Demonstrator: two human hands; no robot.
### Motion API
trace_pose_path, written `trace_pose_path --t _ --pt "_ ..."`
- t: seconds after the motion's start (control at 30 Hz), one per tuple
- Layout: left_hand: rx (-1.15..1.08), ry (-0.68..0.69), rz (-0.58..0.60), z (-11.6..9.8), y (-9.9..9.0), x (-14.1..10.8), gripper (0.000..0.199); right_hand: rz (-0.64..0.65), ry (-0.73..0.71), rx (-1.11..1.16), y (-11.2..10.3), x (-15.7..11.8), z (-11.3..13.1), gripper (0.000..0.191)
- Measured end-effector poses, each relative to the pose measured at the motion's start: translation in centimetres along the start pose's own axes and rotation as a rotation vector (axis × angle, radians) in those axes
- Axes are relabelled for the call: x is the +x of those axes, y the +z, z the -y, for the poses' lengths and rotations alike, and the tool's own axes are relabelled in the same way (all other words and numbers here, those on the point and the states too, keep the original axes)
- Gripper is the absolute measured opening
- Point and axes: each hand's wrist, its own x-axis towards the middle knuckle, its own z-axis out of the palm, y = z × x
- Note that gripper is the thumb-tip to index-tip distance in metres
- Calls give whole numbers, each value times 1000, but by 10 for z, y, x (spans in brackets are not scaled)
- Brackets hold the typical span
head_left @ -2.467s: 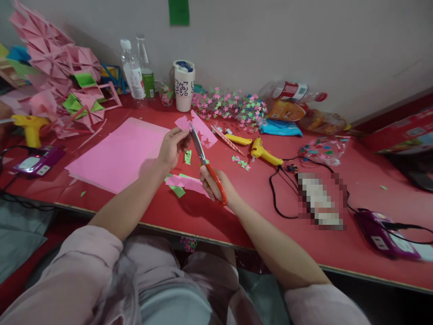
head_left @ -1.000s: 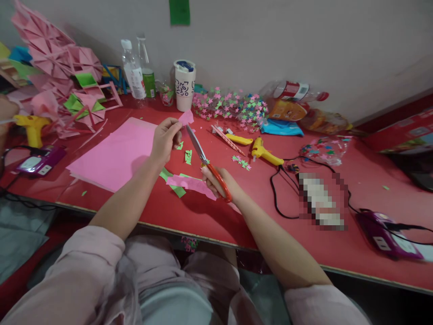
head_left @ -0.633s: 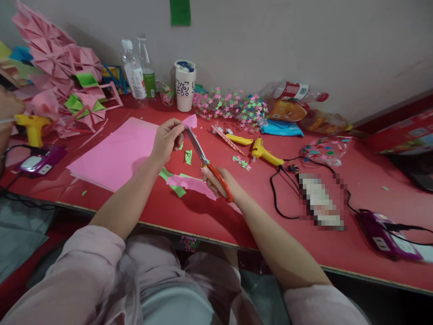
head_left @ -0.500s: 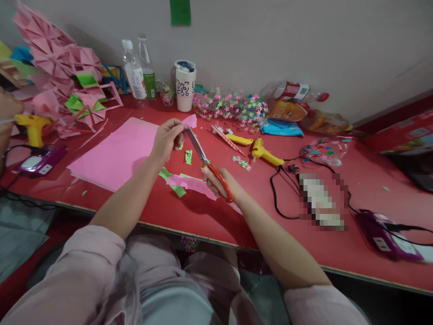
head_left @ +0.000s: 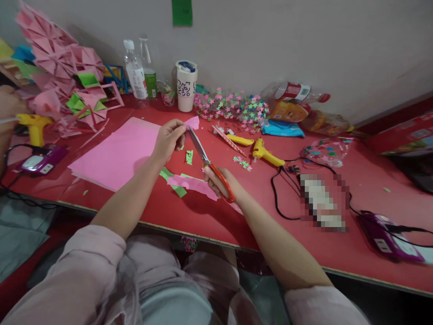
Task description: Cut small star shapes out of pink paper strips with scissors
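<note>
Between its thumb and fingers, my left hand (head_left: 170, 139) pinches a small piece of pink paper (head_left: 193, 122). My right hand (head_left: 218, 181) is wrapped round the orange handles of a pair of scissors (head_left: 202, 151). The blade tips reach the paper right by my left fingertips; whether the blades are parted there is hard to make out. Under my hands lie a pink paper strip (head_left: 192, 185), green scraps (head_left: 190, 157) and a green strip (head_left: 178, 190). Beside my left forearm, pink paper sheets (head_left: 113, 149) lie in a stack.
A yellow glue gun (head_left: 269, 153), a yellow cutter (head_left: 239, 140) and paper stars (head_left: 242, 163) lie to the right. Bottles (head_left: 136, 74) and a white cup (head_left: 186, 88) stand at the back. Cables run near a purple power strip (head_left: 389, 237). At far left is another person's hand (head_left: 9, 106).
Both hands keep almost the same pose, with the scissors still at the pink paper. The whole view has shifted very slightly.
</note>
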Motion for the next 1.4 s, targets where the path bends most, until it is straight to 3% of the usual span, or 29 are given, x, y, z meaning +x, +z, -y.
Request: trace_pose_path --t 0.47,1.0,1.4 --pt "73 52 11 2 -4 1 11 -23 12 -31 -1 -1 6 44" --pt "-73 -63 27 -1 4 -5 14 -25 32 97 3 -1 8 39" --pt "-4 -13 15 -2 0 -2 14 -49 -12 -31 0 0 5 44"
